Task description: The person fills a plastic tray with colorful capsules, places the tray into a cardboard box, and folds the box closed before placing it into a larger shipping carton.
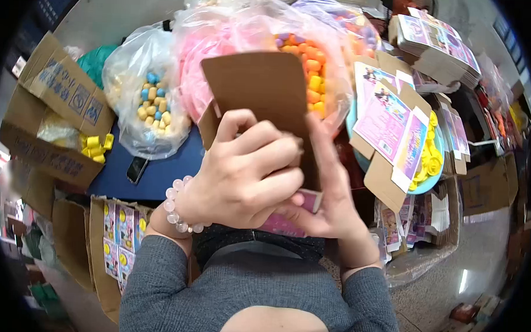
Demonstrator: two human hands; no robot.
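Note:
An upright small printed carton [259, 81] is in front of me, its plain brown flap raised and a pink printed side showing at the bottom. My right hand [329, 191] grips the carton from its right side, thumb at the lower pink edge and fingers stretched along the side. Over the carton's mouth, my left hand [248, 165] is closed with curled fingers; what it holds, if anything, is hidden. A beaded bracelet [173, 201] circles the left wrist. The inside of the carton is mostly covered by the left hand.
Behind are plastic bags of blue and tan pieces [153, 103], pink pieces [199, 64] and orange pieces [313, 62]. A phone [136, 169] lies on the blue table [113, 181]. Flat printed cartons [387, 120] rest over a basin of yellow pieces [432, 154]. A cardboard box [50, 141] stands left.

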